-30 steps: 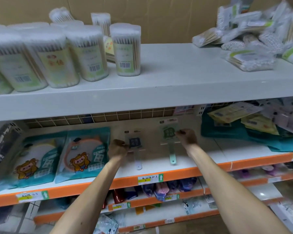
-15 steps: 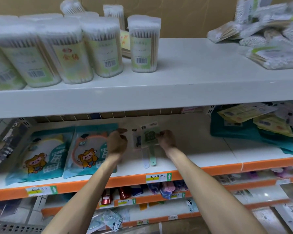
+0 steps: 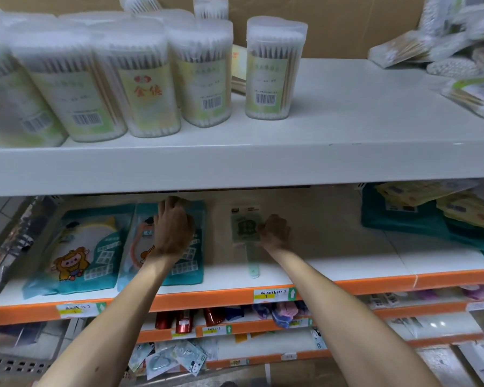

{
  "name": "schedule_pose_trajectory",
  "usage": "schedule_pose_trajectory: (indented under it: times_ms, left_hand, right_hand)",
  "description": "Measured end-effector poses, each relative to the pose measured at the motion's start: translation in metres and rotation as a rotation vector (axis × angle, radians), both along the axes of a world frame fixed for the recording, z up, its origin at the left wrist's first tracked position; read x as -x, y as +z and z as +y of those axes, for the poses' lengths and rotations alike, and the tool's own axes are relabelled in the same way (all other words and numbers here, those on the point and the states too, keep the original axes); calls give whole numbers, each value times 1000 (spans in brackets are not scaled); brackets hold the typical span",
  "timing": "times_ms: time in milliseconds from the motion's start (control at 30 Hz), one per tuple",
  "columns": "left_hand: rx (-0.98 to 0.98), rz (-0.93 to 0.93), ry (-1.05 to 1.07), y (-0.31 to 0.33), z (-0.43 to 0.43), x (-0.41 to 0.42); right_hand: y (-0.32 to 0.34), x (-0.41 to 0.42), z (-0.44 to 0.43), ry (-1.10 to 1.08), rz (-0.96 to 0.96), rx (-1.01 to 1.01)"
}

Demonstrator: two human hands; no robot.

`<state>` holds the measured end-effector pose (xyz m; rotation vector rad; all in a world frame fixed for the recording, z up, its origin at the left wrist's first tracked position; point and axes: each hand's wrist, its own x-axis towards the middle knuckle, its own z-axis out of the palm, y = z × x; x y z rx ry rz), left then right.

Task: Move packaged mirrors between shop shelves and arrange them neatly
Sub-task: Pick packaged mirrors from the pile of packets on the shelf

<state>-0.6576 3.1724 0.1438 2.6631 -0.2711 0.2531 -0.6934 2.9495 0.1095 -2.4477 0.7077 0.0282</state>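
Note:
A small clear-packed mirror with a green handle lies flat on the middle shelf; a second card header shows beside its top, so another pack seems to lie under it. My right hand pinches this pack at its right edge with curled fingers. To the left lie two teal bags, each with a round cartoon mirror: one with an orange rim and one further left. My left hand lies over the orange-rimmed bag, fingers curled round its top edge.
The white upper shelf overhangs the hands and carries several tubs of cotton swabs and loose swab packs. Teal and yellow packs are piled at the right. Lower orange-edged shelves hold small goods.
The two small handled mirror packs went from apart to stacked under my right hand. My left hand left them and moved left onto the orange-rimmed teal bag.

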Motion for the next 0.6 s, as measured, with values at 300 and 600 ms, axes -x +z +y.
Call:
schedule_pose_trajectory:
  times_ms: [300,600]
  left_hand:
    - [-106,-43,-104,-7,-1,4]
    - [-241,-58,-354,26,-29,28]
  right_hand:
    - [-2,4,3,6,-41,22]
    - [57,40,-13,470,-228,416]
